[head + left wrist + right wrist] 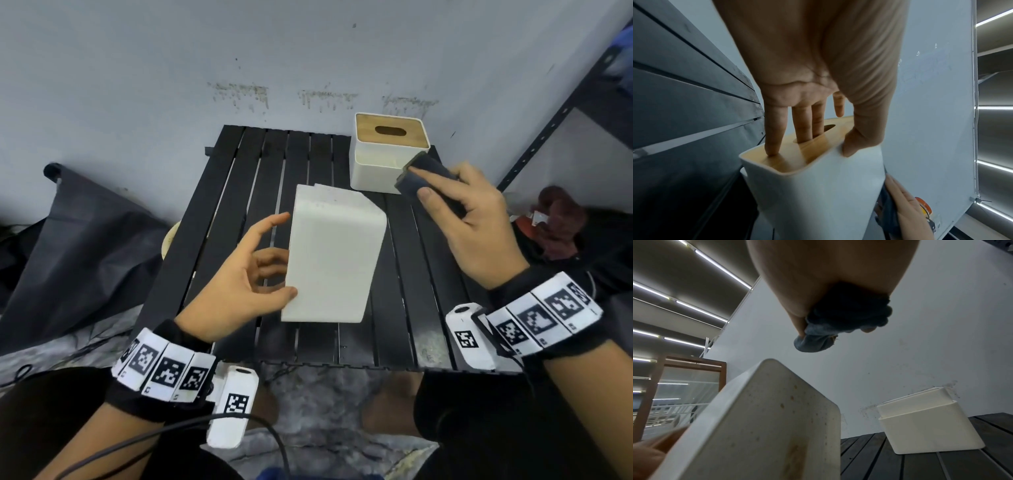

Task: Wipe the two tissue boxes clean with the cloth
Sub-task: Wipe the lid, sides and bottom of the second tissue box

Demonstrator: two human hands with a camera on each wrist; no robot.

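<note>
Tissue box (332, 257) lid behind left hand (246, 274)

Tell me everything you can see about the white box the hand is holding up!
The nearer tissue box is white and smooth with rounded corners, probably plastic. Its wooden lid has an oval slot and faces sideways, because the box is turned on its side above the black slatted table. The left hand holds it: two fingers in the slot, one on the lid, thumb on the white edge. The face shown in the right wrist view has small brownish spots. The cloth is not touching it.
</note>
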